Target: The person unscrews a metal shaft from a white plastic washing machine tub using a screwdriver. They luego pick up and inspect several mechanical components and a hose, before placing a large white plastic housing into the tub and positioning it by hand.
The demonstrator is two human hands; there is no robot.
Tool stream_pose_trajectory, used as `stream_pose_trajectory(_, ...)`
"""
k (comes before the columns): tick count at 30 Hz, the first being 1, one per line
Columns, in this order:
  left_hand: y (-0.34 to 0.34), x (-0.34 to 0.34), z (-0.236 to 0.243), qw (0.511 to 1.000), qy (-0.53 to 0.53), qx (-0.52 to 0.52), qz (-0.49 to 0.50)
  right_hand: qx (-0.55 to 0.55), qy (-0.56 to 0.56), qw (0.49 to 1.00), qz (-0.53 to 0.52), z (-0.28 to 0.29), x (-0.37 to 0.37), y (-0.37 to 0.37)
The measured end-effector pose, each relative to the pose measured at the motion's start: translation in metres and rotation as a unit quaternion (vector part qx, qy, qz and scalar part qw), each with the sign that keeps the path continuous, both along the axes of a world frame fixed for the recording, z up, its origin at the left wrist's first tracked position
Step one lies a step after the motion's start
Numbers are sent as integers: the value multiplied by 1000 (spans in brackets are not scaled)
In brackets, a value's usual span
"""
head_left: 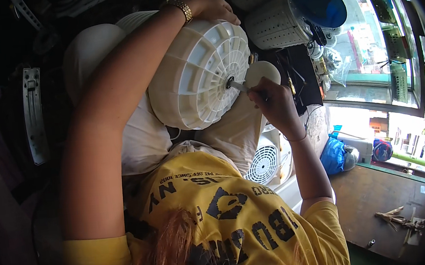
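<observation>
Reddish hair (171,245) hangs over a yellow shirt (191,178). Beyond, the tub (180,97) lies under the left grip (211,10), which curves over its far side; whether it clasps, I cannot tell. Beside the tub, the right grip (273,98) closes around a pale tool (239,86), its tip at the hub (229,81).

- One head view: we look from the wearer's own head, steeply down over the yellow shirt (187,187).
- Wide fisheye; we see edges bow, rim darkens.
- Close range: left arm (104,110) looms largest, white ribbed tub (201,76) just beyond, upper centre.
- We catch bright glazing (361,44) farther off, toward the right edge.
</observation>
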State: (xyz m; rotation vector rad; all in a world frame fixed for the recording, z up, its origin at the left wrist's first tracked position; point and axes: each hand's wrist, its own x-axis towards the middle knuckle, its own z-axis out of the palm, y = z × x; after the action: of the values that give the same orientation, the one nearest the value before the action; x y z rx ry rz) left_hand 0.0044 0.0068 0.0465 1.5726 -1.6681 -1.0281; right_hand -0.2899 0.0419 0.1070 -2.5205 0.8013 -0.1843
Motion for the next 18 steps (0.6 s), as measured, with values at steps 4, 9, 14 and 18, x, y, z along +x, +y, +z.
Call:
stream_pose_trajectory(4, 9, 3, 7, 999, 9, 27, -21, 20, 19, 1000, -12, 6, 7, 8)
stream_pose_trajectory(9, 12, -1, 8, 1000, -19, 8, -16, 12, 47, 999, 0, 15, -9, 8)
stream_pose_trajectory(14, 3, -19, 17, 999, -41, 7, -33, -66, 24, 996, 58, -11, 23, 4)
stream_pose_trajectory(18, 8, -5, 8, 998, -10, 32, -50, -17, 20, 1000, -8, -1, -10, 13)
